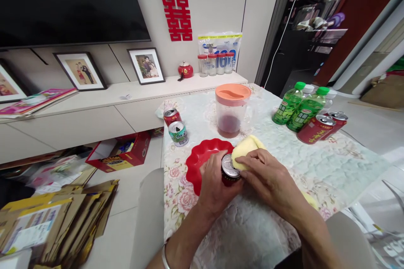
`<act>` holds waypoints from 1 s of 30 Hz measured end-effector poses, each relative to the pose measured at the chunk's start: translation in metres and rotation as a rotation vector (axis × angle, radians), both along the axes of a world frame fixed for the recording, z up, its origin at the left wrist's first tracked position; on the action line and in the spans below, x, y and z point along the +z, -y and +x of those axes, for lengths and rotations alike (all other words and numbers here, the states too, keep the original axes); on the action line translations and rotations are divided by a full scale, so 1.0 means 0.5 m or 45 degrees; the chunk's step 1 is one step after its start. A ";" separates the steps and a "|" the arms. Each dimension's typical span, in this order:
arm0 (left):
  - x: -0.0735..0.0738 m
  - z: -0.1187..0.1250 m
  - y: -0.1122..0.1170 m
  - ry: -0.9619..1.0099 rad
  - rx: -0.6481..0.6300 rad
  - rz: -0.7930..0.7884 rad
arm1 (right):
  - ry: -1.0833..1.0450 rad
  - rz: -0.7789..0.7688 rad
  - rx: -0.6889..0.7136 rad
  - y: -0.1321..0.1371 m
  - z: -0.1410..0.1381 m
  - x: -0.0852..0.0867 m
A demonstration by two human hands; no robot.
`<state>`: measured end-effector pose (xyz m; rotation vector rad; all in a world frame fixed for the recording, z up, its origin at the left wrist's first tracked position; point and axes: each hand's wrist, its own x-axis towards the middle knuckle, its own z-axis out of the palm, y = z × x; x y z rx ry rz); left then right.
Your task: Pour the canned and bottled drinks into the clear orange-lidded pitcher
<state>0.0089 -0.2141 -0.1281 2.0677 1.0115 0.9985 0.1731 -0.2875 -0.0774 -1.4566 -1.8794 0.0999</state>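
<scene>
My left hand (214,183) is wrapped round a dark drink can (231,165) with a silver top; its pull tab shows and most of its side is hidden by my fingers. My right hand (265,172) pinches a folded yellow cloth (248,148), which touches the rim of the can's top. Just beyond and to the left of the can lies a red scalloped plate (196,160), partly covered by my left hand. Behind the cloth stands a clear pitcher (232,113) with an orange lid and some dark liquid in its bottom.
At the table's left edge stand a red can (172,115) and a green-and-white can (178,134). Green-capped bottles (287,105) and red cans (315,129) are grouped at the right. A grey chair (150,214) is beside the floral tablecloth (178,176); flattened cardboard (78,218) lies on the floor.
</scene>
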 end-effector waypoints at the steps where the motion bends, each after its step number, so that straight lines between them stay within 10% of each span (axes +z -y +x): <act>1: 0.001 0.000 0.000 -0.002 0.004 -0.010 | -0.013 -0.012 0.012 0.001 0.002 -0.001; 20: -0.006 0.019 0.016 -0.134 0.092 0.399 | 0.489 -0.025 -0.306 0.016 -0.022 -0.001; 30: -0.019 0.012 0.006 -0.051 0.037 0.279 | 0.175 -0.332 -0.157 0.029 -0.017 0.019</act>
